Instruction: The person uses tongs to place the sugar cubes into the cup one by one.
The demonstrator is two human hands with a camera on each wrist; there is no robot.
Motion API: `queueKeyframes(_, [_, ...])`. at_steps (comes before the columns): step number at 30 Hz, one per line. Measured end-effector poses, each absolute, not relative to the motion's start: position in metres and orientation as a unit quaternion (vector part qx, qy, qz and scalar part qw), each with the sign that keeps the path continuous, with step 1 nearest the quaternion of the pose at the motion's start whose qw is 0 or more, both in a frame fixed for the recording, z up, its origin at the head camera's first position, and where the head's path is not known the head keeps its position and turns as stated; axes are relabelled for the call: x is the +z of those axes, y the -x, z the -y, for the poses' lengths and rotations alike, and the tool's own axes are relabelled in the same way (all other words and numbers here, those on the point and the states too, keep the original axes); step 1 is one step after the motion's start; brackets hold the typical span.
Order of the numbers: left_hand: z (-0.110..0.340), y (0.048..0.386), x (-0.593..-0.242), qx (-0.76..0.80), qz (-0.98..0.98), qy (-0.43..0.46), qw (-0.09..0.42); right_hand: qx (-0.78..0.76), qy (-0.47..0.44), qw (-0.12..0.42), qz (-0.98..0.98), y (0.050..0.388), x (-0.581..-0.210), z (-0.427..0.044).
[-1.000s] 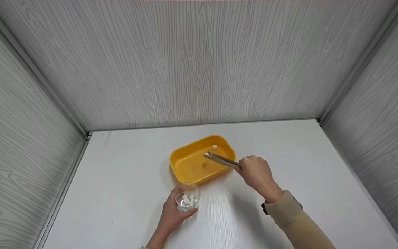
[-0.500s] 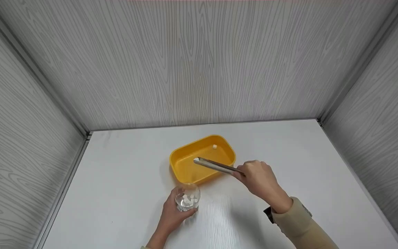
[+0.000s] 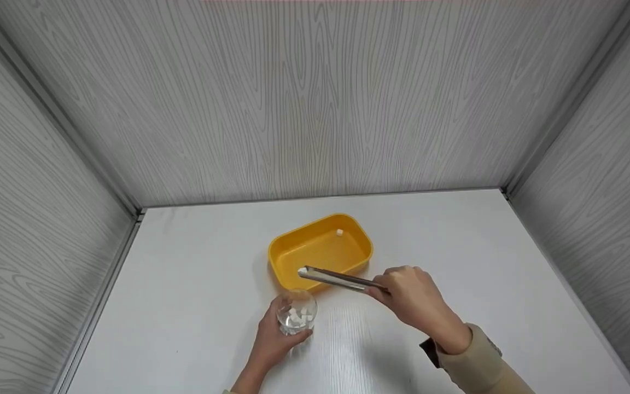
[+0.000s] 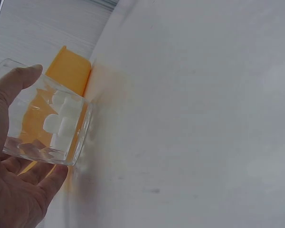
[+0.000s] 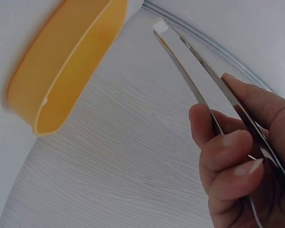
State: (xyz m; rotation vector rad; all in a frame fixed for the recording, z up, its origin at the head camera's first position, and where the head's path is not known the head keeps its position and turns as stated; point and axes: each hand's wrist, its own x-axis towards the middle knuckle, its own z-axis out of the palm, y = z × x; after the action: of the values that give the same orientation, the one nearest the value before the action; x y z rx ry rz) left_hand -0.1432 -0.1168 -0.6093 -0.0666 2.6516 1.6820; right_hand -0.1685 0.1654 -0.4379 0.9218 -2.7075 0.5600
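Observation:
My left hand [image 3: 272, 340] grips a clear drinking glass [image 4: 47, 114] that stands on the table. Several white cubes [image 4: 61, 121] lie in the bottom of the glass. With my right hand [image 3: 416, 298] I hold metal tongs [image 3: 337, 278], thumb on one arm and fingers around the other. A white cube [image 5: 160, 25] is pinched between the tong tips. In the head view the tips hang over the near rim of the yellow tray [image 3: 276, 257], just above the glass. One more white cube [image 3: 339, 232] lies in the tray's far right part.
The tray sits right behind the glass on a white table [image 3: 200, 295]. Grey wood-grained panels [image 3: 304, 98] enclose the table at the back and on both sides.
My right hand has brought the tongs and their cube toward me and leftward, from over the tray's middle to its near rim. The left hand and glass have stayed still.

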Motion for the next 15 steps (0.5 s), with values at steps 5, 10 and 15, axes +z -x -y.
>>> queueKeyframes(5, [0.1173,0.1421,-0.6098,0.548,-0.836,0.007,-0.008,0.189,-0.340,0.106,0.915,0.1646,-0.4394,-0.1656])
queueKeyframes(10, [0.1171,0.1423,-0.6098,0.548,-0.836,0.005,-0.011,0.180,-0.352,0.093,0.914,0.1622,-0.4410,-0.1657])
queueKeyframes(15, [0.1163,0.1425,-0.6106,0.544,-0.839,0.013,-0.006,0.170,-0.353,0.083,0.916,0.1612,-0.4420,-0.1642])
